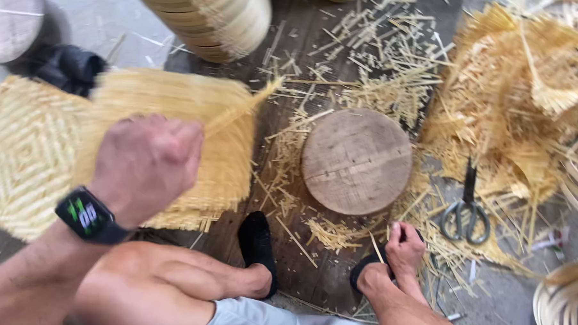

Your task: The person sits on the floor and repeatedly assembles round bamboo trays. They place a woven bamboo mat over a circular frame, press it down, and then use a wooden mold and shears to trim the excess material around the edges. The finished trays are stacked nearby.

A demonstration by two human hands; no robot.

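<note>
My left hand (145,164), with a black smartwatch on the wrist, is closed on a square woven bamboo mat (171,102) and holds it up, blurred by motion. Another woven mat (23,149) lies under it at the left. My right hand (404,245) is low by my right foot, fingers pinched on a thin bamboo sliver (375,247). A round wooden block (356,160) lies on the floor between the two hands.
Scissors (465,211) lie right of the block on bamboo scraps. A big heap of bamboo trimmings (517,103) fills the right. Stacked round bamboo frames (213,21) stand at the top, bamboo hoops (562,294) at the bottom right, a round stool (6,28) top left.
</note>
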